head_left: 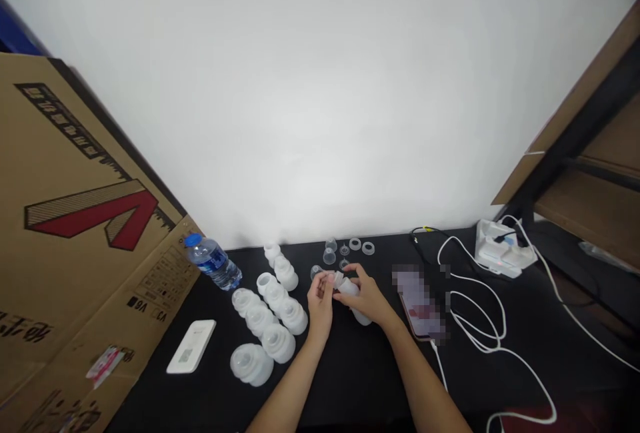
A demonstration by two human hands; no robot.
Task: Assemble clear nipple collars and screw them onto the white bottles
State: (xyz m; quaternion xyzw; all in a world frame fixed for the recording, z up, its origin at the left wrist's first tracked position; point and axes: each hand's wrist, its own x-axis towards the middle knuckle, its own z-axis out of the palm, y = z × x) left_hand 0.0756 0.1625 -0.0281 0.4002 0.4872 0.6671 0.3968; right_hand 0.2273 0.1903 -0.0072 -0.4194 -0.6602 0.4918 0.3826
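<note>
A small white baby bottle point(361, 317) is tilted in my right hand point(369, 294), whose fingers wrap around its upper body. My left hand point(321, 292) pinches a clear part point(337, 278) at the bottle's mouth; whether it is a ring or a teat I cannot tell. Just beyond my hands lie clear domed caps point(329, 256), teats point(345, 250) and two rings point(368, 248). To the left of my left hand, several white baby bottles point(260, 320) stand in slanting rows, some with tops on.
A water bottle point(214, 261) and a white flat box point(191, 346) lie by a large carton point(75, 220) on the left. To the right are a phone point(420, 303), white cables point(480, 346) and a power strip point(503, 248). A white wall point(320, 100) closes the back.
</note>
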